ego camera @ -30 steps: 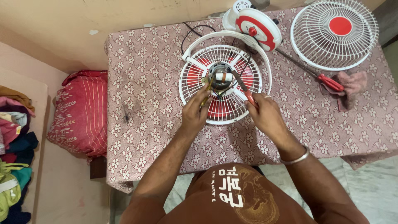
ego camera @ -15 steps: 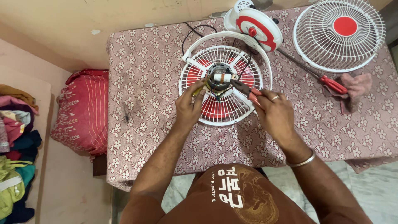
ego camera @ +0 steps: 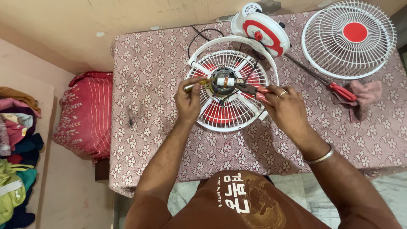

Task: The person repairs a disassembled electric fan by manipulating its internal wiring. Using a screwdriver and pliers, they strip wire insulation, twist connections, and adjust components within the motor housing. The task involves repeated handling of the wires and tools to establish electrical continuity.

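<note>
A small table fan lies face up on the patterned tablecloth (ego camera: 148, 63), its white rear grille (ego camera: 231, 116) and red blades showing around the exposed motor (ego camera: 224, 81) at the centre. My left hand (ego camera: 188, 99) grips a yellow-handled tool (ego camera: 196, 84) whose tip meets the motor's left side. My right hand (ego camera: 286, 108) holds red-handled pliers (ego camera: 254, 90), their jaws at the motor's right side. A ring sits on that hand and a metal bangle on the wrist.
The fan's red-and-white base (ego camera: 263, 27) stands behind the motor. A detached white front grille with a red hub (ego camera: 349, 38) lies at the far right. A red-handled screwdriver (ego camera: 326, 82) and a pink cloth (ego camera: 364, 95) rest beside it. A red cushion (ego camera: 87, 114) and piled clothes (ego camera: 15, 140) are left.
Both hands have shifted a little outward from the motor, left hand now at its left side with the yellow tool, right hand drawn to the right with the pliers.
</note>
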